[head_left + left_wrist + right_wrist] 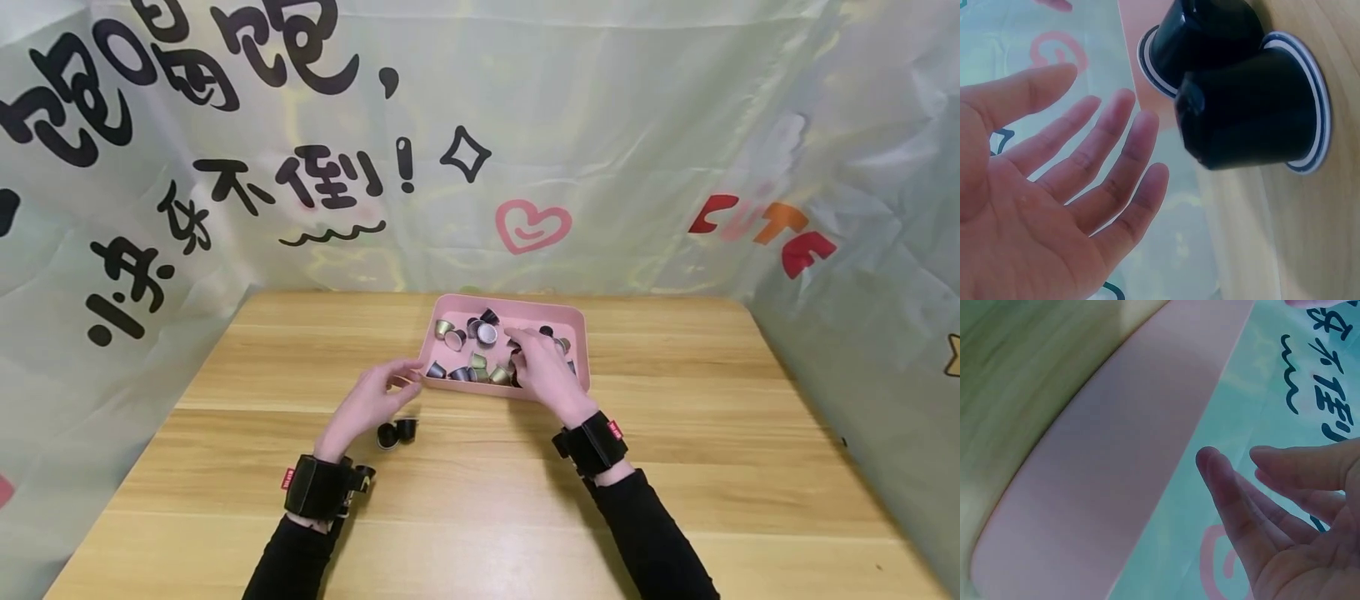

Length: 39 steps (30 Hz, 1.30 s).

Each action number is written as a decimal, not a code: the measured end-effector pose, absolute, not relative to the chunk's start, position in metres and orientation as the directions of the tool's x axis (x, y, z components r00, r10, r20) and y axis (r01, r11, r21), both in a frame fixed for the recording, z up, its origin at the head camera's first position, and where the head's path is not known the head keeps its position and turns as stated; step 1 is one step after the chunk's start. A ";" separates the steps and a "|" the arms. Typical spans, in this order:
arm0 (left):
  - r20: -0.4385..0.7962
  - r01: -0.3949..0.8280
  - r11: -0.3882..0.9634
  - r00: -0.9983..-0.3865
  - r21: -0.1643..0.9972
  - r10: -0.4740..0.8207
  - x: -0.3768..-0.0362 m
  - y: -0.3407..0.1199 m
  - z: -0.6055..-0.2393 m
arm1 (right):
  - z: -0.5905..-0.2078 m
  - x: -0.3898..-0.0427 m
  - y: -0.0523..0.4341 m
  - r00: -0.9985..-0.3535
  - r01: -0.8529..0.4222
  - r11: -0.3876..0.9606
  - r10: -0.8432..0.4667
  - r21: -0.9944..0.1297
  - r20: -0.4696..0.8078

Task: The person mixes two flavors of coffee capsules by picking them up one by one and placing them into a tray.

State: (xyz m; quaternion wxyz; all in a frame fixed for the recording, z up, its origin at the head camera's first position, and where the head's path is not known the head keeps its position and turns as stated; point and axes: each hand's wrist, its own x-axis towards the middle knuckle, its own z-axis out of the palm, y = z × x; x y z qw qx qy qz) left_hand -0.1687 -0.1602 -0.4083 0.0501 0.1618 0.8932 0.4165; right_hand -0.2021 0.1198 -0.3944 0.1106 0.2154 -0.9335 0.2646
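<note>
Fingers (1116,144) spread beside two black capsules (396,432), pink tray (577,321) beyond.

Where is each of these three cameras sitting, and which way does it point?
Head: worn on the head, facing forward and down at the table, pink tray and capsules; shows both hands and sleeves.
Left wrist: on the left wrist, looking past the open left hand at two black capsules on the table.
Right wrist: on the right wrist, looking past the right hand along the tray wall.
Shared: head and left wrist both show the two black capsules.
</note>
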 end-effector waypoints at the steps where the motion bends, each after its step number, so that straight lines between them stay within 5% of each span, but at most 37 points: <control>1: 0.043 0.249 0.602 -0.941 0.759 0.335 -0.169 -0.161 -0.408 | -0.395 -0.200 0.121 -0.876 -0.470 0.763 -0.343 -0.443 0.339; 20: -0.263 0.149 0.753 -0.879 0.641 0.398 -0.160 -0.163 -0.397 | -0.399 -0.187 0.136 -0.877 -0.470 0.735 -0.327 -0.489 0.351; 39: -0.285 0.156 0.782 -0.874 0.603 0.394 -0.160 -0.154 -0.405 | -0.399 -0.185 0.136 -0.896 -0.441 0.736 -0.323 -0.514 0.306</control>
